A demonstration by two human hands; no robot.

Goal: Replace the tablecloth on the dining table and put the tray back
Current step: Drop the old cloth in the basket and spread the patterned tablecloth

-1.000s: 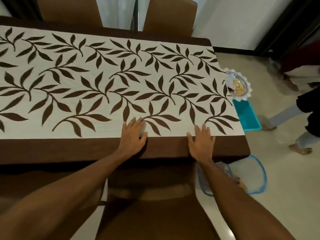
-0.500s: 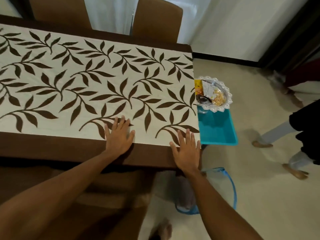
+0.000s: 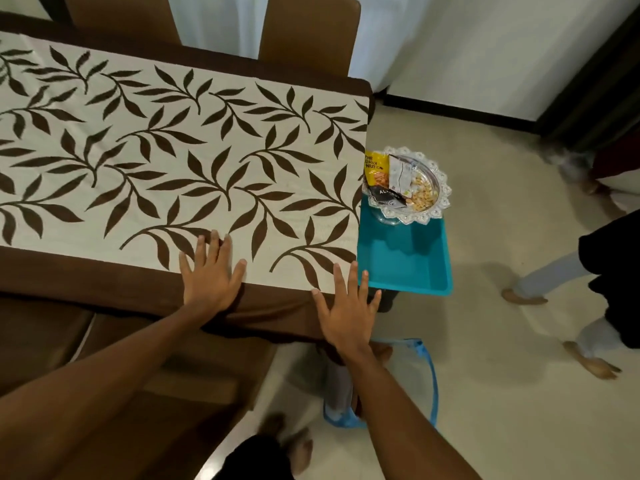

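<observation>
Risk: my right hand [image 3: 346, 310], fingers spread flat at the table corner, could slip off and knock the tray [image 3: 405, 265] just beside it, tipping its glass bowl [image 3: 420, 181]. Left hand [image 3: 211, 278]: fingers spread, pressing flat. Tablecloth [image 3: 173, 150]: cream, brown leaves, brown border, lying smooth over the table.

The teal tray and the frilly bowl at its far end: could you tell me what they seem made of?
Teal tray: probably moulded plastic, given its even colour, soft sheen and raised rim. Bowl: clear glass or clear plastic, since the snacks show through; its scalloped rim looks white.
</observation>
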